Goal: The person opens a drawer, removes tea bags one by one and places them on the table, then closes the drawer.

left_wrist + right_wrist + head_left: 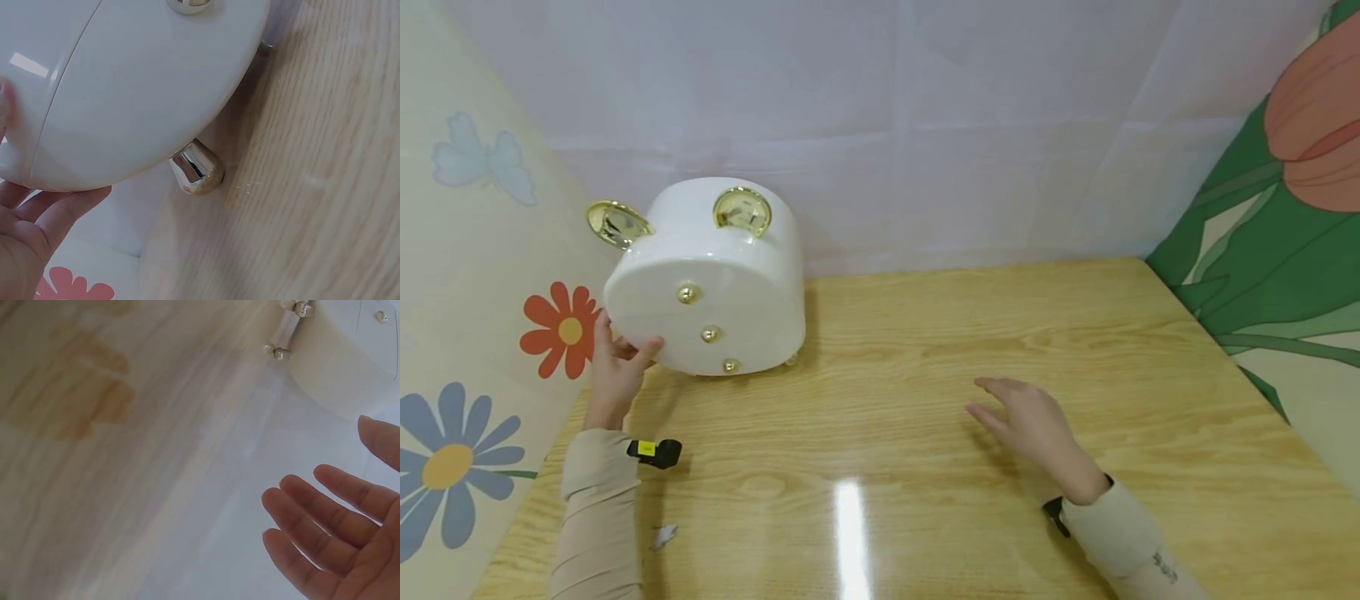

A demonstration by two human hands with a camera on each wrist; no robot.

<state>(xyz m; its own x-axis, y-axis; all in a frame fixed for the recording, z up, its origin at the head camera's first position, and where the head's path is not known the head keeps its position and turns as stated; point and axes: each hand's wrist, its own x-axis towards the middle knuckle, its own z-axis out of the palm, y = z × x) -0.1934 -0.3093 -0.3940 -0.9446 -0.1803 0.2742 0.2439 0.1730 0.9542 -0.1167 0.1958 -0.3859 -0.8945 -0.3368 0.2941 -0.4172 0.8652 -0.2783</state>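
A glossy white rounded box (745,308) with two gold ear-shaped pieces on top stands at the back left of the table. Three gold knobs (710,334) run down its front face. My left hand (616,377) grips the box's lower left edge, thumb on the front and fingers round the side. A shiny gold foot (197,167) shows under the box in the left wrist view. Well to the right of the box, my right hand (1028,419) hovers over the table with fingers extended and nothing in it; the right wrist view shows the palm and spread fingers.
The wood-grain table (910,400) meets a pale cloth backdrop (962,167) just behind the box. Side panels with printed flowers stand at left and right. A small whitish scrap (664,536) lies beside my left forearm.
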